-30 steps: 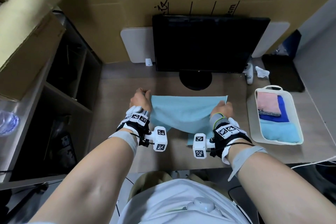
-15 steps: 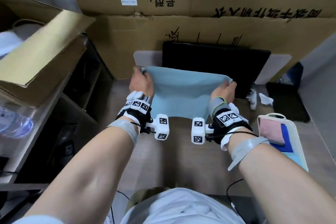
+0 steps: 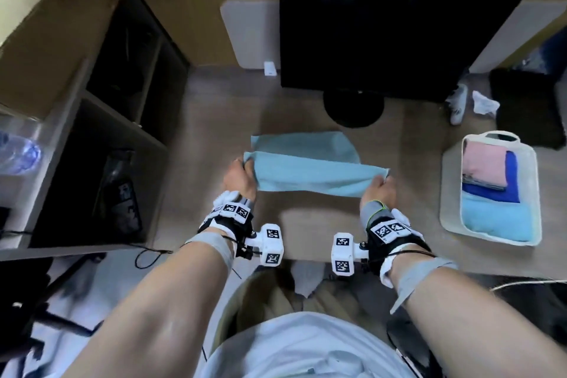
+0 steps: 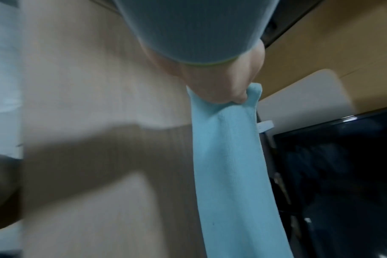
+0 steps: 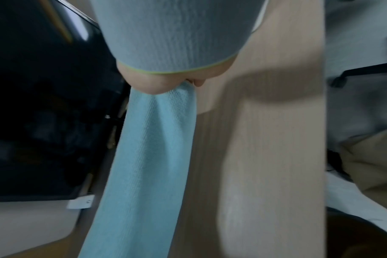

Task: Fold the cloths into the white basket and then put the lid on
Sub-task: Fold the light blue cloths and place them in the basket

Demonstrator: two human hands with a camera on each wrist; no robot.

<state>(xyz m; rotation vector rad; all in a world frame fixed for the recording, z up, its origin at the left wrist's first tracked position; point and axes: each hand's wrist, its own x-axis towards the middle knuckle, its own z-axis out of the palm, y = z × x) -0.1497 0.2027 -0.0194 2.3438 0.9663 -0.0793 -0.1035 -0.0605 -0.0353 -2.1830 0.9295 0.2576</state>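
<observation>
the light blue cloth [image 3: 310,173] is held stretched between the two hands, low over the desk [image 3: 196,138], in front of the monitor [image 3: 395,40]. one end is pinched by the left hand [image 3: 241,178] and the other end by the right hand [image 3: 379,192]; in both wrist views the fingers are seen closed tight on the fabric, with nothing else held. the far part of the cloth seems to lie already on the desk, and the near part is brought over it, so the step in hand is judged to be a fold in half.

to do this well, the two ends should be kept at the same height and the cloth kept taut, so that the edges are laid one on the other without a slant. the corners should be let go only after the layers are matched, and the crease may then be pressed flat.

the cloth is soft, with a fine ribbed weave, and it hangs limp, so it will probably wrinkle easily. the basket [image 3: 535,193] is white, smooth plastic with rounded corners and a handle; it stands well apart at the right, and pink, dark blue and light blue folded cloths are in it. the lid cannot be identified with certainty.
</observation>
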